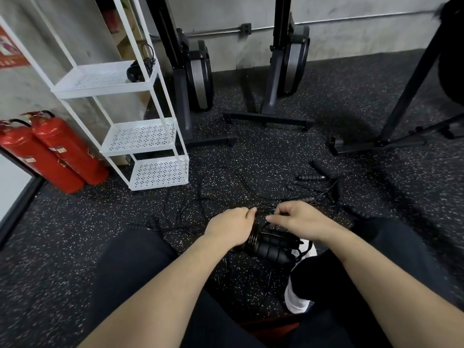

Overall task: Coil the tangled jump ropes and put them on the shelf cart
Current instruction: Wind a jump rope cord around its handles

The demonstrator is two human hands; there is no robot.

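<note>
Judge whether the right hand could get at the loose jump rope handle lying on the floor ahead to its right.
Probably yes: open floor lies between the right hand and that handle, though its fingers now pinch cord.

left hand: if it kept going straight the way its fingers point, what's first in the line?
Likely the tangled black rope cords on the floor just past the left hand, which already pinches a cord. Beyond them comes bare speckled floor, then a black machine base. Depth is unclear.

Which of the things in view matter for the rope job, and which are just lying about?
Job: tangled jump ropes, paired handles, coiled rope on the shelf cart, left hand, right hand.
Lying about: fire extinguishers, rowing machines, stand legs.
</note>
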